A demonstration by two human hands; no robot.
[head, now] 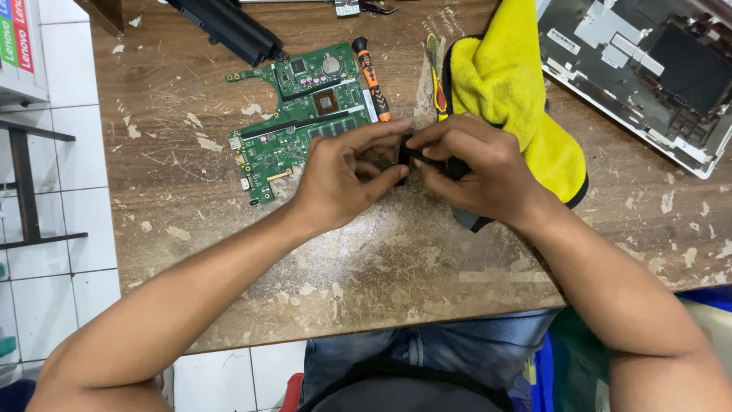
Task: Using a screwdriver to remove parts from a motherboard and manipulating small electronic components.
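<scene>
Two hands meet over the middle of the worn wooden table [396, 267]. Left hand [339, 179] and right hand [476, 168] both pinch a small black part [406, 151] between thumbs and fingertips; what it is cannot be told. Just beyond, left, lies a green circuit board [305, 114] beside an orange-handled screwdriver [371, 78]. Right, a yellow cloth [511, 84]; far right, an opened laptop shell [648, 69].

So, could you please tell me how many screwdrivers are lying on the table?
1: an orange-and-black screwdriver lies beside the green circuit board, left of the yellow cloth. Others may be hidden under the cloth.
</scene>
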